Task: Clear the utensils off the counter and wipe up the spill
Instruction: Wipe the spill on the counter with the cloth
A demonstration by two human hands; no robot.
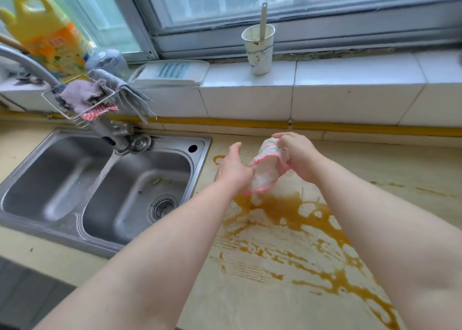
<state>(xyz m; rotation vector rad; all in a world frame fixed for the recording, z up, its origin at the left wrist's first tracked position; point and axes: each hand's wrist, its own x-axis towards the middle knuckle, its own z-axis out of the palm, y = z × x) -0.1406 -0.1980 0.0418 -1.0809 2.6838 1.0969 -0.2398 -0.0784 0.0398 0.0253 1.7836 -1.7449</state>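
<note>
I have the white pink-edged dishcloth [265, 169] up off the counter [380, 159], bunched between both hands just right of the sink [201, 159]. Its long axis slants from the far right, where my right hand [298, 154] has it, down to a loose tail at the near left. The right hand's fingers are curled round the upper end and clamp it firmly, wrist bent and knuckles toward the window. My left hand [231, 167] stands on edge, thumb up and palm turned right, and meets the lower part of the cloth. Its fingers are hidden behind the hand and the fabric, so I cannot tell whether they grip or only press. What matters next, as I judge it, is that the brown-orange spill [287, 212] lies directly below the cloth's tail and runs from there toward me and to the near right. The wipe therefore needs a straight drop and then a pull nearward, and the right hand is better placed to lead it. I see no utensils lying on the counter. Water runs from the faucet [30, 63] into the sink.
</note>
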